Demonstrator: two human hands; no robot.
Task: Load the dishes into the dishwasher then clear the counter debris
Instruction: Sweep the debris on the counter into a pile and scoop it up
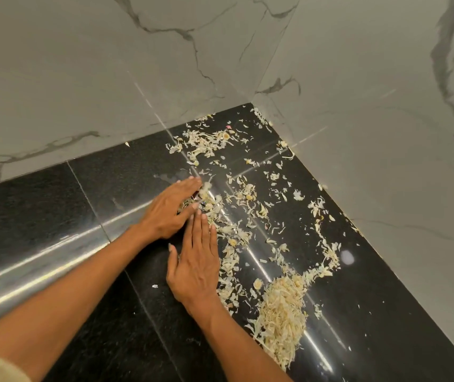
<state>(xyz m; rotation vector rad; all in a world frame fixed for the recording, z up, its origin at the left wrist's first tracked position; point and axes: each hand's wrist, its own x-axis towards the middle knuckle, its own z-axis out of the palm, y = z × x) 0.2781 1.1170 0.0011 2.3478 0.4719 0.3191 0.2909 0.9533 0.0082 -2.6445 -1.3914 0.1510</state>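
Currently debris-clearing: left hand (169,209) and right hand (196,264), fingers straight and together, rake peelings (236,235) — apparently toward the pile (282,310) at 5 o'clock.

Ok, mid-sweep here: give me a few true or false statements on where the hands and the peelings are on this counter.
1. Both hands lie flat on the black counter. True: the left hand and right hand have straight fingers on it.
2. The biggest heap of peelings sits left of the left hand. False: it lies right of the right hand, near the wall.
3. Loose scraps reach into the corner where the marble walls meet. True.
4. The right hand grips a cloth. False: it holds nothing.
5. A plate stands on the counter. False: no dish is in view.
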